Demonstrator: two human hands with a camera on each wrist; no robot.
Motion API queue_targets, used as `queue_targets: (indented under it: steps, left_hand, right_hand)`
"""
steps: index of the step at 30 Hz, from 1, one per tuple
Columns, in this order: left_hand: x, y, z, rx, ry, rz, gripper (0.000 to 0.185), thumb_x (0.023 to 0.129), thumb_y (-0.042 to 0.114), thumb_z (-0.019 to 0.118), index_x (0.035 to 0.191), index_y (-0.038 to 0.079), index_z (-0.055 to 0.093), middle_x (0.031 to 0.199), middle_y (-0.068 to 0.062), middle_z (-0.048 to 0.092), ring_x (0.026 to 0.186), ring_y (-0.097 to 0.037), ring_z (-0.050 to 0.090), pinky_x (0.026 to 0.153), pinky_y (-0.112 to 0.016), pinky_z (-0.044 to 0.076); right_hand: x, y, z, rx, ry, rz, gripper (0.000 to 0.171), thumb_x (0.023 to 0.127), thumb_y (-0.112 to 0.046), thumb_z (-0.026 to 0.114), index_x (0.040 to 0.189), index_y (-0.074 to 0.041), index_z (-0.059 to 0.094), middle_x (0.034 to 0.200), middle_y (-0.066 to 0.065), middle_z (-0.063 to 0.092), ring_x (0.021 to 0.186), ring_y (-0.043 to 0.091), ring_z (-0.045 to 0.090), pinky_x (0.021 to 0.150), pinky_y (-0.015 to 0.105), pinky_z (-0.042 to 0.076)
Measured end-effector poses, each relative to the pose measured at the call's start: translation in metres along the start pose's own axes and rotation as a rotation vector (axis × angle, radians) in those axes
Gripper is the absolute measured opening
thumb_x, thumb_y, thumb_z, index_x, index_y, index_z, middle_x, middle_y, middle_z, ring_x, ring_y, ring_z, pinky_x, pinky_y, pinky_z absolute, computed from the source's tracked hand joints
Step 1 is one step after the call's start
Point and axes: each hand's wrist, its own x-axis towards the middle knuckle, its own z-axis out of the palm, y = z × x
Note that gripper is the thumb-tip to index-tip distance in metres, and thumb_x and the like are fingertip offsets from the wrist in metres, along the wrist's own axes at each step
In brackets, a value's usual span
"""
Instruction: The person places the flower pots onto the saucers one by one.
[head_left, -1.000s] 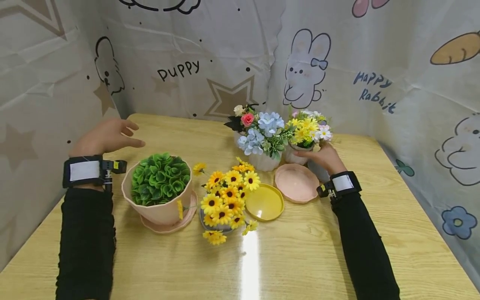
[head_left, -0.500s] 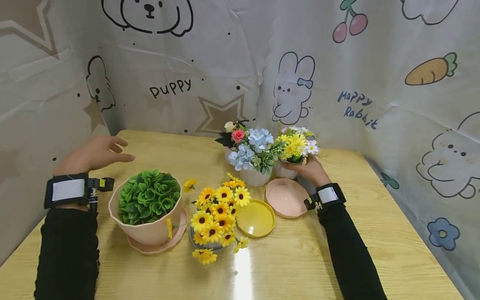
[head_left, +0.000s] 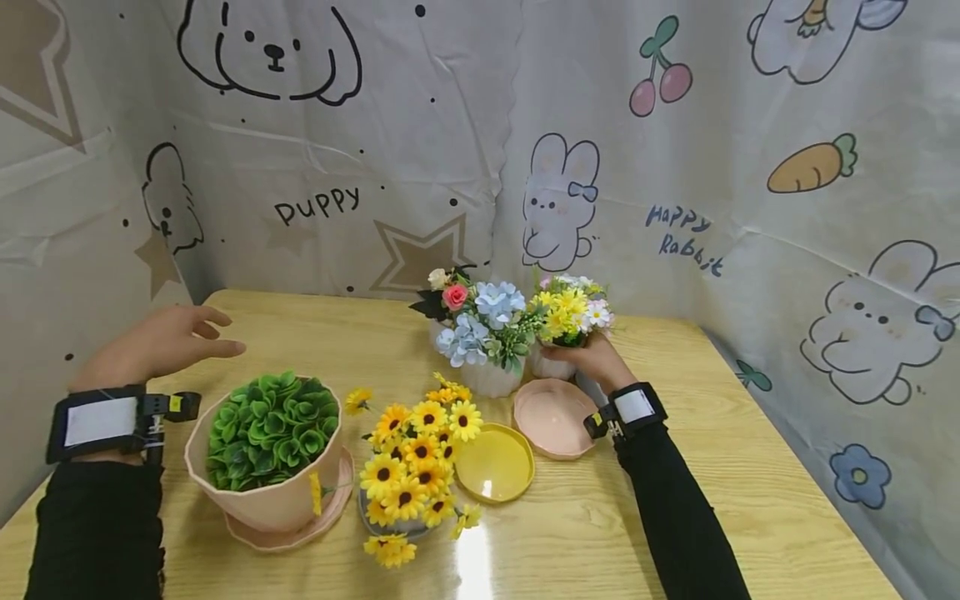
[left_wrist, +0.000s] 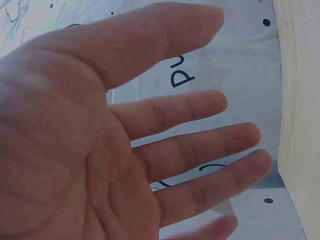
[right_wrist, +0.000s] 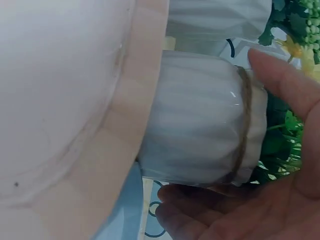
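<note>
My right hand (head_left: 600, 362) grips a small white ribbed flowerpot (right_wrist: 195, 120) near its rim, thumb on one side and fingers on the other. Twine (right_wrist: 244, 120) circles that pot, and yellow and white artificial flowers (head_left: 570, 312) fill it. The pot stands at the back, behind a shallow pink saucer (head_left: 553, 419). In the left wrist view, my left hand (left_wrist: 115, 130) is spread with straight fingers and an empty palm. It hovers behind and left of a large pink flowerpot (head_left: 258, 507) holding a leafy green plant (head_left: 273, 429).
A white pot of blue flowers (head_left: 480, 329) stands left of the gripped one. Yellow sunflowers (head_left: 420, 467) in a grey pot occupy the middle, beside a yellow saucer (head_left: 495, 463). A pink saucer (head_left: 333, 517) lies under the large pot. Printed curtain (head_left: 420, 150) encloses the table.
The head view has tilted up and turned right, so everything sits lower and farther left in it. Both hands keep their places relative to the pots.
</note>
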Motion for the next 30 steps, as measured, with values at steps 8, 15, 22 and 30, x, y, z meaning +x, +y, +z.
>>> queue_targets:
  steps: [8, 15, 22, 30]
  left_hand:
    - [0.001, 0.006, 0.000, -0.008, -0.013, -0.008, 0.076, 0.105, 0.041, 0.068, 0.146, -0.019, 0.046, 0.134, -0.048, 0.056, 0.119, -0.066, 0.056, 0.089, -0.071, 0.053]
    - [0.000, 0.007, -0.001, -0.008, -0.001, -0.005, 0.075, 0.105, 0.041, 0.067, 0.146, -0.019, 0.047, 0.133, -0.048, 0.056, 0.118, -0.065, 0.058, 0.088, -0.071, 0.054]
    - [-0.005, 0.003, 0.001, -0.030, -0.021, -0.017, 0.076, 0.107, 0.043, 0.065, 0.147, -0.019, 0.045, 0.136, -0.048, 0.055, 0.120, -0.065, 0.056, 0.088, -0.070, 0.055]
    - [-0.007, 0.001, -0.002, -0.051, -0.004, -0.003, 0.074, 0.108, 0.041, 0.063, 0.148, -0.019, 0.044, 0.136, -0.049, 0.054, 0.121, -0.066, 0.055, 0.090, -0.071, 0.053]
  right_hand:
    - [0.002, 0.004, 0.001, -0.035, 0.081, -0.006, 0.081, 0.090, -0.009, 0.085, 0.159, -0.007, 0.042, 0.159, 0.018, 0.047, 0.150, 0.036, 0.041, 0.127, 0.055, 0.031]
    - [0.001, 0.009, -0.002, -0.060, 0.183, 0.011, 0.089, 0.082, -0.013, 0.094, 0.157, -0.012, 0.047, 0.156, 0.015, 0.052, 0.148, 0.035, 0.045, 0.125, 0.054, 0.035]
    - [-0.007, 0.003, -0.011, -0.106, 0.220, 0.058, 0.091, 0.082, -0.019, 0.094, 0.158, -0.008, 0.044, 0.153, 0.019, 0.053, 0.137, 0.037, 0.054, 0.106, 0.054, 0.053]
    - [-0.020, -0.029, -0.031, -0.062, 0.254, 0.053, 0.090, 0.083, -0.021, 0.093, 0.158, -0.007, 0.043, 0.151, 0.020, 0.054, 0.130, 0.039, 0.060, 0.094, 0.052, 0.061]
